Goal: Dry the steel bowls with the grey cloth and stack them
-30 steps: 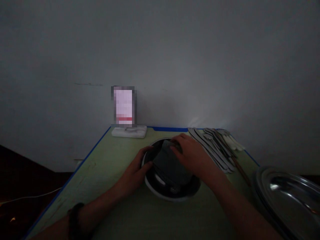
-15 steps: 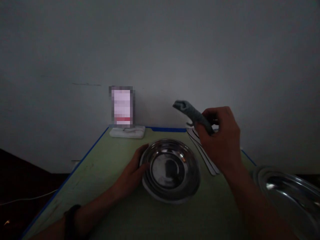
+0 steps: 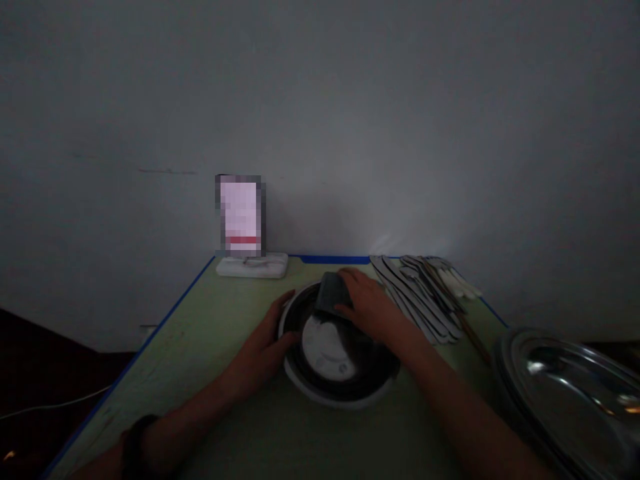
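A round, shiny metal bowl (image 3: 327, 353) rests on the green tabletop in front of me. My left hand (image 3: 273, 340) grips its left rim, thumb over the edge and fingers along the outside. Inside the bowl, at its far side, my right hand (image 3: 367, 303) holds a folded grey-green cloth (image 3: 331, 295) against the wall. The fingers of the right hand are closed over the cloth and partly hide the bowl's right side.
Several metal utensils (image 3: 415, 300) lie in a row at the back right, with white-handled pieces (image 3: 457, 281) beside them. Large oval metal trays (image 3: 575, 387) sit at the right. A lit, blurred screen (image 3: 241, 217) stands on a white base (image 3: 253, 265) against the wall.
My right hand has come down and left from above the utensils, bringing the cloth into the bowl. The utensils behind it now show. My left hand stays on the rim.
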Available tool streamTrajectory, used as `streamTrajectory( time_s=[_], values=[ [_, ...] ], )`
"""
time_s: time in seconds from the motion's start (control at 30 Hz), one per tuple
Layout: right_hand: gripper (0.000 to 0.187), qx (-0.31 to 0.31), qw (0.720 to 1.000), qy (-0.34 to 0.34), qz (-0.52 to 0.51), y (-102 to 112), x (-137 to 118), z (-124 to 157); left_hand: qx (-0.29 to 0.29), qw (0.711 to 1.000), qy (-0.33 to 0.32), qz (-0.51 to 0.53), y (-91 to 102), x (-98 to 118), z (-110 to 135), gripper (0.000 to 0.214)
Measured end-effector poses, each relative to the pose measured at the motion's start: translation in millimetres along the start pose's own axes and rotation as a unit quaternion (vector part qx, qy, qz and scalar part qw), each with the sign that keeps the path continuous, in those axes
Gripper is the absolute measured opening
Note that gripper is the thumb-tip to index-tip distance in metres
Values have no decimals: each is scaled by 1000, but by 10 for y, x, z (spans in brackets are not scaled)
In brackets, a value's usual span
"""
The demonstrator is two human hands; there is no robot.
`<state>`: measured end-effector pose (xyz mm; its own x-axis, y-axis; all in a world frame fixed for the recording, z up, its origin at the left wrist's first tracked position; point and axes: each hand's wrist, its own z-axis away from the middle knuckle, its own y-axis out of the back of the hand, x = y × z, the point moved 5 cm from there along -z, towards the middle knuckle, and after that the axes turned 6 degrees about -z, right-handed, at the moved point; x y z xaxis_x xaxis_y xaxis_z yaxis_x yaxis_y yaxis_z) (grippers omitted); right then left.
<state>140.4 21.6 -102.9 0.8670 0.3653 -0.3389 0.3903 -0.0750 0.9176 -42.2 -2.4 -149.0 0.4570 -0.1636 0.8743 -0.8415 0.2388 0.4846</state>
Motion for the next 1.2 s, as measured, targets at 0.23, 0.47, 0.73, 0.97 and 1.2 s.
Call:
streamTrajectory(
  time_s=[0.23,0.47,0.73,0.97,1.2],
  values=[
    [31,-71,993,-97,4,-109,28,-37,-35,992,53,111,31,-27,-26,64],
    [32,7,992,-89,-91,98,113,-73,22,978,63,198,114,-4,26,67],
    [34,193,884,-167,-392,-256,271,-41,271,949,-122,-106,366,294,213,50],
    [38,257,851,-171,-425,-354,327,20,264,945,-136,-134,346,207,75,48],
    [30,325,878,-94,-339,-41,325,86,177,984,-25,-27,297,-21,-98,53]
  ],
)
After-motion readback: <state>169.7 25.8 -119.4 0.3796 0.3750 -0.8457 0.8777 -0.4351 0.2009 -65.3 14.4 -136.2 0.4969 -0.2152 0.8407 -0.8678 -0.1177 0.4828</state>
